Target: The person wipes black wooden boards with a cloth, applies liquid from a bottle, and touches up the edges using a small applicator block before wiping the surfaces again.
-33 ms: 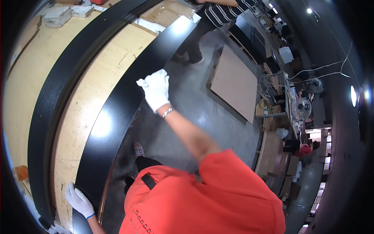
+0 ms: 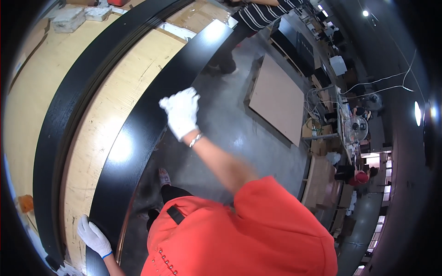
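A long black board with a faint wood grain lies along the near edge of a pale wooden table. My left hand, in a white knit glove with a blue cuff edge, rests on the near end of this board with its fingers stretched out flat. Farther up, at the board's right edge, is my right hand, also white-gloved, its fingers curled in. Whether anything is inside the curled fingers cannot be made out. A bracelet circles the right wrist.
Several more black strips lie stacked across the pale tabletop. At the far end stands a person in a striped shirt. A flat brown panel sits low over the grey floor on the right, with a fan beyond it.
My right hand has shifted slightly toward me along the board's edge. The left hand stays in place on the board. The person at the far end has moved a little.
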The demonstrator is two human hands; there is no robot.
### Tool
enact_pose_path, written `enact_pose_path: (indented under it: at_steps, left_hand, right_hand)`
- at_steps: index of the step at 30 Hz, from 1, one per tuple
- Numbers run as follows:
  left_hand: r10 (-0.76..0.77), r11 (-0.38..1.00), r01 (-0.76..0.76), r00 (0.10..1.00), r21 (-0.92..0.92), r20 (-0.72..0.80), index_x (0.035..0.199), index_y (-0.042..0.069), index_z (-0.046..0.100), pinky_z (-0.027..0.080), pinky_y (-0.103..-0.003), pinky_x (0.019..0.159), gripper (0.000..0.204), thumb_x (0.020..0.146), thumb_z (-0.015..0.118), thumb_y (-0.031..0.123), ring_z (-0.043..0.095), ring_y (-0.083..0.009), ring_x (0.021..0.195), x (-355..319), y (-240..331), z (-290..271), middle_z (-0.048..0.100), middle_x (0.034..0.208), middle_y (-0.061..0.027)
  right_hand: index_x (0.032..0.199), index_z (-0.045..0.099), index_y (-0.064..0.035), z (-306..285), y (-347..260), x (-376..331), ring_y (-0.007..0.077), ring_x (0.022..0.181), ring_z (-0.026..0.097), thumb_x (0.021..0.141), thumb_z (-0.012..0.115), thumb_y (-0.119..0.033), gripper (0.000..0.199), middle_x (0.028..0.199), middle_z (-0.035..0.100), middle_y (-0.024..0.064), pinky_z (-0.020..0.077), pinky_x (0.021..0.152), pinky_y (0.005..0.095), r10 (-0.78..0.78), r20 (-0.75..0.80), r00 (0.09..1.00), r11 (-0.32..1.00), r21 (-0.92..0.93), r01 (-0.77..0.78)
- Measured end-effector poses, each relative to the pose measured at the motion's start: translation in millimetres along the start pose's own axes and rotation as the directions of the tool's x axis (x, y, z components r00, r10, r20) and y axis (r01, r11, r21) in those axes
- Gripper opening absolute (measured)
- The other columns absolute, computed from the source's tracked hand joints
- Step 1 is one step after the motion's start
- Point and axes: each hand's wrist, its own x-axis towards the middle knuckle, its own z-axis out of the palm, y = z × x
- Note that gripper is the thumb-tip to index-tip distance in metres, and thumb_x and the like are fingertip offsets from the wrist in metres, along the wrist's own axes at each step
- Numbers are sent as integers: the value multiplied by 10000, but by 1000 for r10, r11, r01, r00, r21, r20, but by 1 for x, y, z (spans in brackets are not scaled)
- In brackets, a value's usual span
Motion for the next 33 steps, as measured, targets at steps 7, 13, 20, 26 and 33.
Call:
enact_pose_path:
  at_steps: [7, 13, 20, 26, 33]
  left_hand:
    - [32, 999, -32, 999, 4, -12, 1289, -48, 605, 412, -517, 1035, 354, 1048, 457, 165, 546, -427, 1171, -1, -5, -1, 613, 1248, -239]
    - [70, 998, -69, 997, 6, -20, 1265, -45, 613, 416, -521, 1034, 335, 1046, 467, 162, 549, -427, 1166, 6, -2, 6, 615, 1232, -238]
    - [77, 997, -77, 997, 18, -21, 1266, -38, 615, 438, -496, 1026, 339, 1042, 478, 178, 561, -406, 1152, 8, -1, -1, 619, 1232, -232]
    - [107, 994, -107, 993, -13, -49, 1248, -55, 611, 435, -506, 1027, 338, 1034, 487, 176, 560, -418, 1148, 9, 7, 3, 619, 1215, -245]
    - [96, 995, -96, 995, -32, 1, 1282, -63, 584, 423, -511, 1045, 356, 1030, 485, 169, 545, -424, 1185, 8, 4, 1, 600, 1253, -248]
  right_hand:
    - [880, 739, 59, -29, -77, -67, 514, 1044, 611, 945, 541, -461, 561, 1067, 654, 365, 463, 989, 565, 74, 13, 997, 994, 84, -75]
    - [922, 749, -182, -31, -92, -79, 434, 1078, 536, 928, 565, -250, 196, 1062, 604, 162, 375, 1015, 638, 196, 95, 976, 951, 222, -213]
    - [826, 742, -91, -79, -85, -80, 363, 952, 603, 945, 583, -360, 335, 933, 630, 171, 468, 812, 544, 421, 208, 883, 765, 440, -469]
    - [785, 681, -49, -43, -141, -143, 372, 967, 585, 955, 605, -408, 404, 982, 589, 197, 472, 833, 521, 321, 102, 941, 749, 580, -319]
    - [701, 663, -53, -35, -74, -72, 352, 813, 669, 864, 754, -343, 345, 859, 636, 189, 528, 763, 483, 646, 135, 751, 555, 593, -584]
